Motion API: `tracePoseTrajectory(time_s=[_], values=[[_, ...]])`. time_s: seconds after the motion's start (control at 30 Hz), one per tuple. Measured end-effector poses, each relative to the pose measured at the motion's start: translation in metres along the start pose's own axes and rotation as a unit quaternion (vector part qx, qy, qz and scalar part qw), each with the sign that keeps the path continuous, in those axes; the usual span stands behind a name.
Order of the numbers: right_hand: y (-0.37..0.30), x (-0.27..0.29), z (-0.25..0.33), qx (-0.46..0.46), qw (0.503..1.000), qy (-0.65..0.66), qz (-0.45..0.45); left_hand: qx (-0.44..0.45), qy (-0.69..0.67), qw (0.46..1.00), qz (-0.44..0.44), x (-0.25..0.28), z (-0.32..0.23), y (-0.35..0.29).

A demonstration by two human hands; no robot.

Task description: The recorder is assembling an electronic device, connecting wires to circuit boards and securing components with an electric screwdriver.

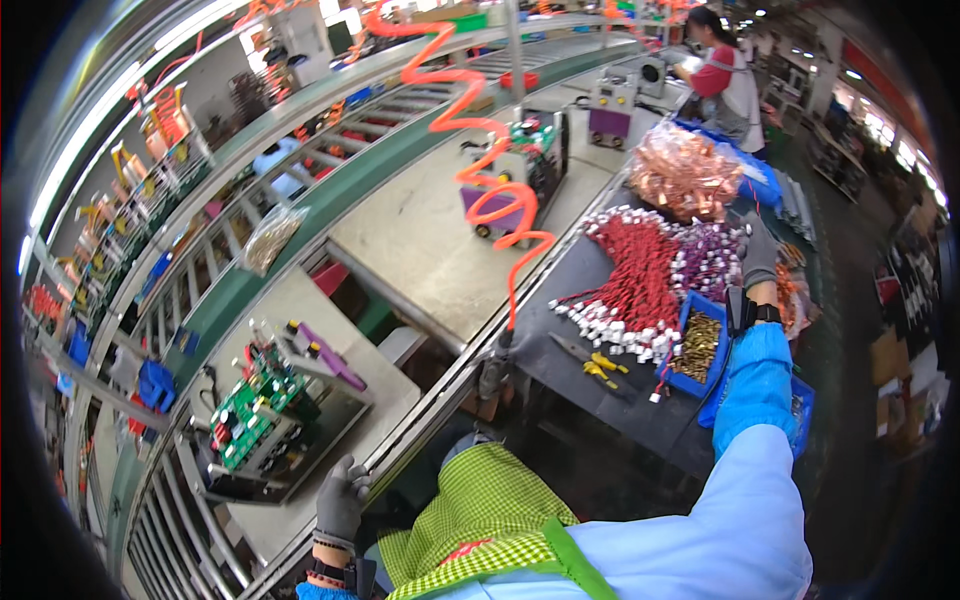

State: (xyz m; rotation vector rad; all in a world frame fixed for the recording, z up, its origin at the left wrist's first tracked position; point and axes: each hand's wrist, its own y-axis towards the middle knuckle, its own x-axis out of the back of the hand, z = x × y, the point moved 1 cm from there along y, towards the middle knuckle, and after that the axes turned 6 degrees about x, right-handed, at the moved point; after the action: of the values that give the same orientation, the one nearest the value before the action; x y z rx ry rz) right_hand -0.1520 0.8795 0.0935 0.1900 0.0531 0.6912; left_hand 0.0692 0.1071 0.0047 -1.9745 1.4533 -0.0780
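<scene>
My right hand [760,255], in a grey glove, reaches out over the far right of the dark bench. Its fingers are bent together beside a bundle of purple wires with white connectors [705,258]; what they hold, if anything, I cannot make out. My left hand [342,497], also gloved, is at the edge of the conveyor line with its fingers loosely bent and apart, and nothing shows in it. Nearest to it is an open machine chassis with a green circuit board [262,425]. Red wires with white connectors [635,265] lie heaped left of the purple ones.
Yellow-handled pliers [600,368] lie by a blue bin of brass parts [700,345]. Copper-coloured parts in clear plastic [685,172] sit farther back. An orange coiled air hose [490,150] hangs before another chassis [535,160]. A person [715,75] stands at the far end.
</scene>
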Motion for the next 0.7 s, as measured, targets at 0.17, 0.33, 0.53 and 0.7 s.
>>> tracePoseTrajectory(time_s=[0.17, 0.33, 0.53, 0.7], values=[[-0.016, 0.051, 0.024, -0.066, 0.993, 0.039, 0.086, 0.038, 0.016, 0.992, 0.120, -0.041, 0.013, 0.033], [-0.073, -0.008, 0.070, -0.015, 0.976, 0.202, 0.082, 0.058, 0.060, 0.977, 0.197, -0.054, 0.023, 0.042], [-0.260, -0.136, 0.164, 0.167, 0.910, 0.300, 0.233, -0.011, 0.112, 0.944, 0.310, -0.126, -0.025, 0.000], [-0.440, -0.195, 0.154, 0.458, 0.763, 0.018, 0.457, -0.289, 0.179, 0.882, 0.326, -0.167, -0.076, -0.056]])
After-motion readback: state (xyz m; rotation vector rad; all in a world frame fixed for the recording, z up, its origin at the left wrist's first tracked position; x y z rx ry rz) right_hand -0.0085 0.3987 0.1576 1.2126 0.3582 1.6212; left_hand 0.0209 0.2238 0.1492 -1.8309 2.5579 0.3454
